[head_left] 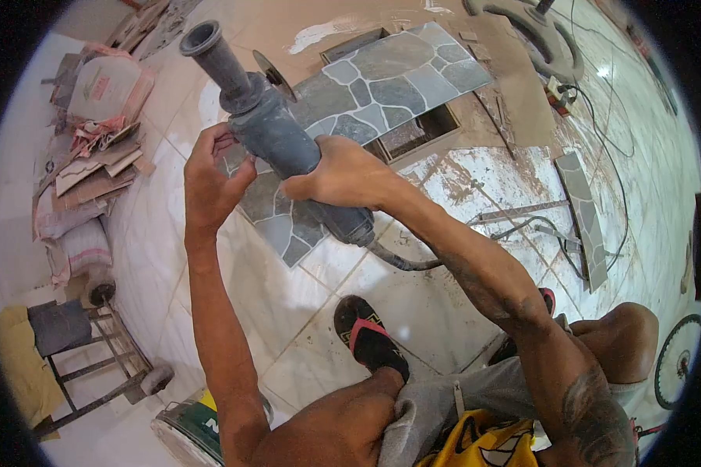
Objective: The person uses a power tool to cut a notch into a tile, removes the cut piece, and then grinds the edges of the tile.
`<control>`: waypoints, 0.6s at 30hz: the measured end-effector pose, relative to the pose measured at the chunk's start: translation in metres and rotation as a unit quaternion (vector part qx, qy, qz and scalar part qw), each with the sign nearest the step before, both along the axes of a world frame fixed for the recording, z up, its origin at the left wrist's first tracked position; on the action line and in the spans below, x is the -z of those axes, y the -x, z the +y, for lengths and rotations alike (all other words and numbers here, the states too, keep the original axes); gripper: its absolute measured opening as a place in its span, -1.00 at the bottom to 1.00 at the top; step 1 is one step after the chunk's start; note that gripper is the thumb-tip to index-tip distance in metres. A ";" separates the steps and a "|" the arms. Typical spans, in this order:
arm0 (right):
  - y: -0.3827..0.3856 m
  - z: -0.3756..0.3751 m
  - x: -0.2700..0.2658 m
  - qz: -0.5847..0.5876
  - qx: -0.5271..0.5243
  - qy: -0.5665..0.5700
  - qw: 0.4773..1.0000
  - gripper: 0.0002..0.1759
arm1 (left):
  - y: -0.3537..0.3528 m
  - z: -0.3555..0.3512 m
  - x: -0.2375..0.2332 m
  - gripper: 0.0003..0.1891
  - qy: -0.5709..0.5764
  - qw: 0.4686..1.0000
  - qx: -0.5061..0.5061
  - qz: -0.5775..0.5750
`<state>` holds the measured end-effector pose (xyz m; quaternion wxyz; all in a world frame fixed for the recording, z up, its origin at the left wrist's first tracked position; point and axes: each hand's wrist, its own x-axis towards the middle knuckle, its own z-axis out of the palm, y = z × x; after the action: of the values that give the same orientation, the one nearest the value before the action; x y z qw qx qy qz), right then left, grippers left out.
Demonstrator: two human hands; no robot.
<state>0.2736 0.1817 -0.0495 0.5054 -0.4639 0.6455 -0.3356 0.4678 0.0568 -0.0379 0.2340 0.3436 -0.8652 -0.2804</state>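
Observation:
My right hand (343, 173) is wrapped around the dusty dark body of an angle grinder (276, 132), held up in front of me. The grinder's thin cutting disc (274, 75) sticks out on its far side, and its power cord leaves the rear end. Beside the grinder's front part is my left hand (216, 175), its thumb apart from its curved fingers; whether the fingertips touch the tool is hard to make out. Below the grinder lies a grey stone-patterned tile (405, 78) with pale joint lines, partly hidden by the tool and my right hand.
The tile rests over a wooden frame (424, 134). A narrow tile strip (582, 222) and loose cord lie on the dusty floor at right. Sacks and board scraps (101, 175) are piled at left, near a metal stand (101, 358) and a bucket (191, 432). A power strip (559, 95) sits at upper right.

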 end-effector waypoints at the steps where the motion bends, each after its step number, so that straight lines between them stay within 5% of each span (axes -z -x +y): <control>1: 0.000 0.000 0.000 0.013 0.004 0.004 1.000 -0.19 | 0.001 0.000 -0.001 -0.48 0.002 1.000 -0.003 -0.001; 10: 0.001 -0.001 0.000 0.027 0.027 0.012 0.999 -0.15 | 0.009 -0.010 0.007 -0.55 0.050 0.998 -0.014 0.041; 16: 0.009 -0.029 0.014 0.066 0.025 0.012 0.997 -0.08 | 0.028 -0.009 0.041 -0.69 -0.149 0.970 -0.159 0.107; 18: 0.009 -0.036 0.022 0.077 0.026 0.013 0.997 -0.08 | 0.029 -0.013 0.053 -0.69 -0.176 0.975 -0.134 0.034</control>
<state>0.2650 0.1455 -0.0711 0.4395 -0.4777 0.6901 -0.3201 0.4388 0.0440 -0.0907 0.2349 0.4824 -0.7398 -0.4060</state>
